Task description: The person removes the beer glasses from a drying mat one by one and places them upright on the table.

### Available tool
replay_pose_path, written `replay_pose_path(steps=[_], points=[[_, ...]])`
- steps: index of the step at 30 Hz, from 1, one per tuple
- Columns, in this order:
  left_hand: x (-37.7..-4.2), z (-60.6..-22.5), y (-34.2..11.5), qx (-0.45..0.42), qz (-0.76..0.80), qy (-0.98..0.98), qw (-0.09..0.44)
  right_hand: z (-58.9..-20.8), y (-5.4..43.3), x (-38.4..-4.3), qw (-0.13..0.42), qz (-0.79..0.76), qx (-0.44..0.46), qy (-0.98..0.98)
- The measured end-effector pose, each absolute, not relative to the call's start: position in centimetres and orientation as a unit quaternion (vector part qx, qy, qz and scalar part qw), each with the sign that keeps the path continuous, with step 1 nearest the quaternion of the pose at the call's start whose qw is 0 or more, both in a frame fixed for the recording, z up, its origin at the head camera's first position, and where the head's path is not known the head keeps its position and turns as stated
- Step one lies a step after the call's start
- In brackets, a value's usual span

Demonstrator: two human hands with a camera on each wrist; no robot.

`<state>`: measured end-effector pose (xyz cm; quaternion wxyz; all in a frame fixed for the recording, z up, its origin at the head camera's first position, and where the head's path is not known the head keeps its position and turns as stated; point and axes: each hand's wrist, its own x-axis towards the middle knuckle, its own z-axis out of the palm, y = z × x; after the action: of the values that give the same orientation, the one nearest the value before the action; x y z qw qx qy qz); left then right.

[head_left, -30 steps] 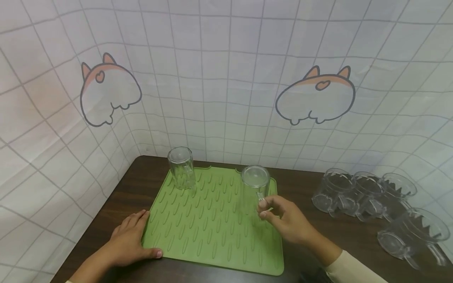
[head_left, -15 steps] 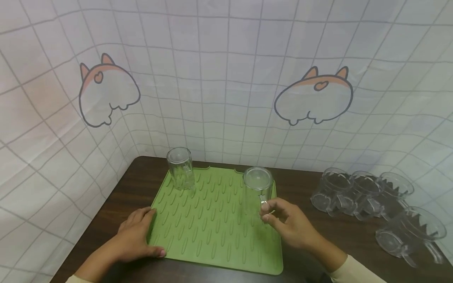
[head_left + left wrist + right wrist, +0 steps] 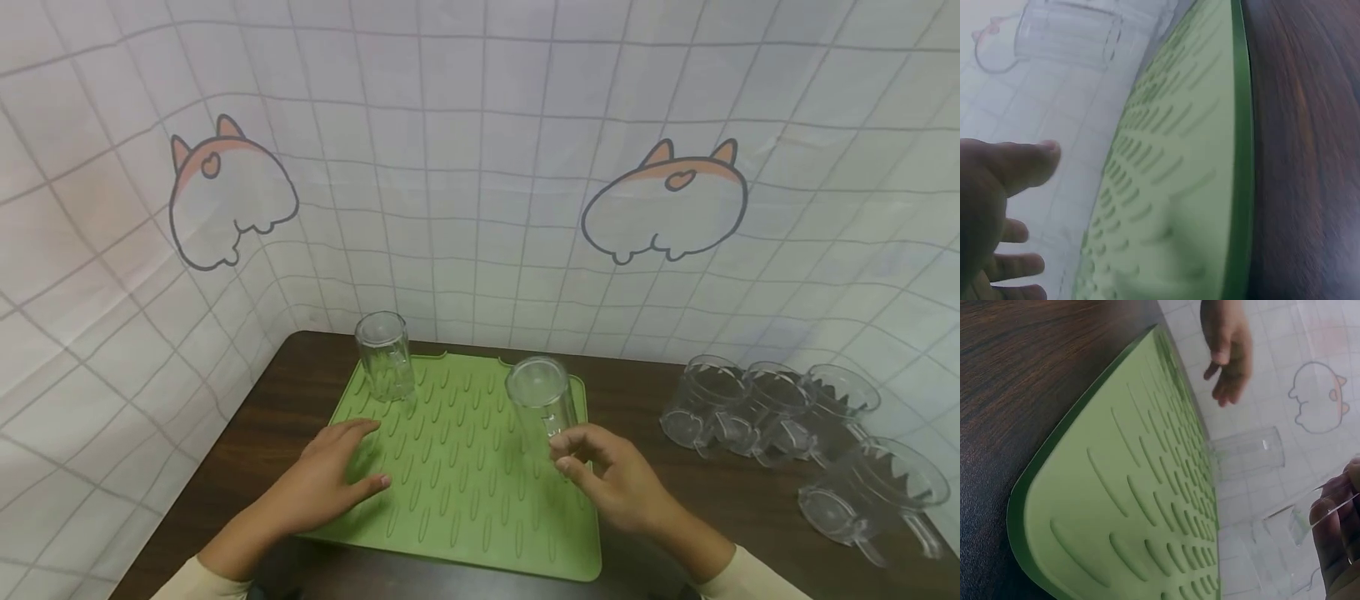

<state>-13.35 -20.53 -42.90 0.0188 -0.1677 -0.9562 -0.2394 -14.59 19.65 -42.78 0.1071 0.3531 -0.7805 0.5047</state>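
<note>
Pinched by its handle in my right hand (image 3: 618, 479) is a clear glass mug (image 3: 537, 396), base up and slightly tilted over the right part of a green ribbed mat (image 3: 450, 500). The right wrist view shows fingers (image 3: 1332, 537) at its handle. A second clear mug (image 3: 384, 358) stands base up on the mat's far left corner; it also shows in the right wrist view as a mug (image 3: 1250, 453) against the wall. My left hand (image 3: 326, 471) hovers over the mat's left side, holding nothing, thumb and fingers spread. In the left wrist view its thumb (image 3: 1019, 162) is apart from the mat.
Several clear mugs (image 3: 705, 404) stand rim up on the dark wood table (image 3: 247, 450) at right, one mug (image 3: 862, 492) nearer the front. A white gridded curtain (image 3: 450, 208) with cartoon animals rises behind the table and along both sides.
My left hand has lifted off the mat's left edge and moved right and forward over it. The mug in my right hand has shifted slightly left and tilted.
</note>
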Motion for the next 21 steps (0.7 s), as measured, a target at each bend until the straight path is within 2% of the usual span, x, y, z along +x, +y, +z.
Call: replay_pose_path(steps=[6,21], points=[[-14.3,-41.7,-18.2,-0.194,-0.273,-0.942,0.03,-42.8,19.5,-14.5,0.133,0.476,0.363,-0.79],[-15.6,-39.7,-14.0,-0.231,-0.313,-0.921,0.02,-43.1,19.5,-14.6,0.176,0.46,0.399,-0.773]])
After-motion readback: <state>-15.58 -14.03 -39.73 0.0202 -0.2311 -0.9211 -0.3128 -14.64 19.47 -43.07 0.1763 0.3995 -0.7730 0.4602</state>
